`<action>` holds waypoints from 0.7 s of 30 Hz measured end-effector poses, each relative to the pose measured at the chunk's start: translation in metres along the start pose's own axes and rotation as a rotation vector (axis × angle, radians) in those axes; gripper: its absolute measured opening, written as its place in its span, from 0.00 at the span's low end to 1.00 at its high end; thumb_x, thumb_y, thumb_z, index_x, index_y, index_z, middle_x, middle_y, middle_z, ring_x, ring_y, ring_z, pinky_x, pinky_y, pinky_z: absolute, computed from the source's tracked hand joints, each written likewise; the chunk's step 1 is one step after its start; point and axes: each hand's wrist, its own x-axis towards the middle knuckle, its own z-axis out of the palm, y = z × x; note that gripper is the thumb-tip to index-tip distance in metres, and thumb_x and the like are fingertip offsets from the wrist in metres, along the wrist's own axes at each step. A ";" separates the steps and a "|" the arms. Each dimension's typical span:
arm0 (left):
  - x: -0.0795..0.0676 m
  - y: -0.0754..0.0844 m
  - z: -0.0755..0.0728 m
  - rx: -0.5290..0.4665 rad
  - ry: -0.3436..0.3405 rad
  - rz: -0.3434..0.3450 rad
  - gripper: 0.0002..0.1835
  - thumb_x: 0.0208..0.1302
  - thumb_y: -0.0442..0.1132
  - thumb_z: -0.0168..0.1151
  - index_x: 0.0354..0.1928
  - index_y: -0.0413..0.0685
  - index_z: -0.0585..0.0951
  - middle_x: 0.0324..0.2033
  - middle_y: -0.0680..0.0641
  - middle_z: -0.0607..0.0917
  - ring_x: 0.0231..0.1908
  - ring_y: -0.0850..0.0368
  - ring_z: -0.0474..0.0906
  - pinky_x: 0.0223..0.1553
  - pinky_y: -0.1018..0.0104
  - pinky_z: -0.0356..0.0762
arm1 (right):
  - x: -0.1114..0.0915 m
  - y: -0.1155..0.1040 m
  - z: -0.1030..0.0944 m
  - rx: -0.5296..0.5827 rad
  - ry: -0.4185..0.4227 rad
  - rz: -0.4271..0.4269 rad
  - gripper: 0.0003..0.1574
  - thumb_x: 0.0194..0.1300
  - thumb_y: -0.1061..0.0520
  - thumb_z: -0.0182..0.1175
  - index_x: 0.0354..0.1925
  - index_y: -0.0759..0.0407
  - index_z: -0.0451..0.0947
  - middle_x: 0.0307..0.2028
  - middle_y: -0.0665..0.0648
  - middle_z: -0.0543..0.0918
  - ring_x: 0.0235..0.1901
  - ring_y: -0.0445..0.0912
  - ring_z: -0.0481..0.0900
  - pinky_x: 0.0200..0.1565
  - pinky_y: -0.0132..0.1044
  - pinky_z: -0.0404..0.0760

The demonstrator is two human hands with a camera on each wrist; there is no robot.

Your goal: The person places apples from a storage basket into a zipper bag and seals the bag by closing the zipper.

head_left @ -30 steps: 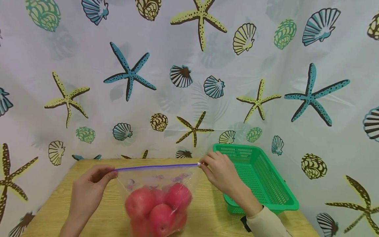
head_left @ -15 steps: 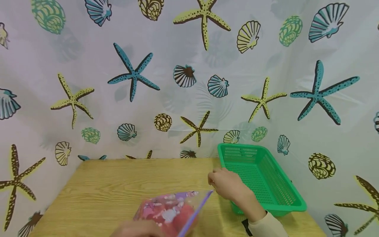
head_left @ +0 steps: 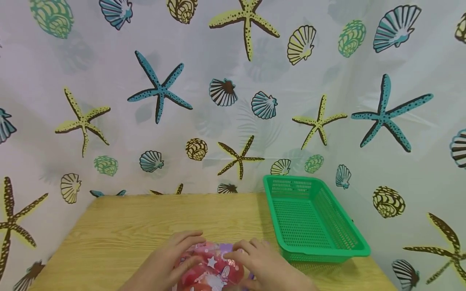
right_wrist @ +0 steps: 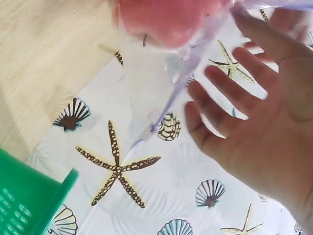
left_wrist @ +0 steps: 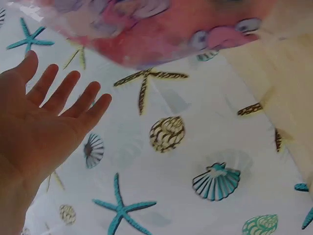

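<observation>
A clear zip bag (head_left: 212, 262), printed with pink and white figures and filled with red apples, lies on its side at the bottom of the head view. My left hand (head_left: 172, 260) is at its left side, fingers over the top; the left wrist view shows those fingers spread and relaxed. On the other side, my right hand (head_left: 260, 262) has its fingers at the bag. Seen from the right wrist, an apple (right_wrist: 166, 19) with a stem shows through the plastic, and the purple zip strip (right_wrist: 181, 90) with its slider runs beside my spread fingers.
An open green plastic basket (head_left: 324, 254) stands to the right on the wooden table (head_left: 145, 218). Behind and beside the table hangs a white sheet (head_left: 204, 40) printed with starfish and shells.
Both hands held the upright bag by its zip corners, then let go. The bag has been laid down with its printed side up, and both hands have come in to its sides.
</observation>
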 end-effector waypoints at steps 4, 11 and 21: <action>0.000 -0.015 0.036 0.278 -0.052 0.005 0.26 0.69 0.62 0.40 0.65 0.67 0.66 0.65 0.52 0.67 0.62 0.49 0.64 0.57 0.43 0.67 | -0.008 -0.003 0.014 -0.066 -0.003 -0.121 0.23 0.65 0.35 0.52 0.52 0.43 0.75 0.51 0.49 0.74 0.45 0.43 0.72 0.44 0.35 0.76; -0.003 -0.030 0.086 0.721 0.244 0.330 0.32 0.67 0.67 0.36 0.65 0.60 0.67 0.65 0.51 0.68 0.61 0.55 0.67 0.70 0.63 0.36 | -0.018 -0.008 0.023 0.089 -0.112 0.075 0.23 0.66 0.33 0.47 0.49 0.44 0.74 0.47 0.45 0.71 0.44 0.44 0.68 0.40 0.35 0.75; -0.005 -0.025 0.128 0.819 0.466 0.527 0.34 0.68 0.65 0.34 0.63 0.52 0.70 0.60 0.47 0.74 0.59 0.51 0.71 0.67 0.49 0.53 | -0.036 -0.035 0.075 -0.091 0.105 0.244 0.23 0.61 0.32 0.54 0.49 0.40 0.73 0.49 0.52 0.71 0.45 0.52 0.74 0.38 0.42 0.78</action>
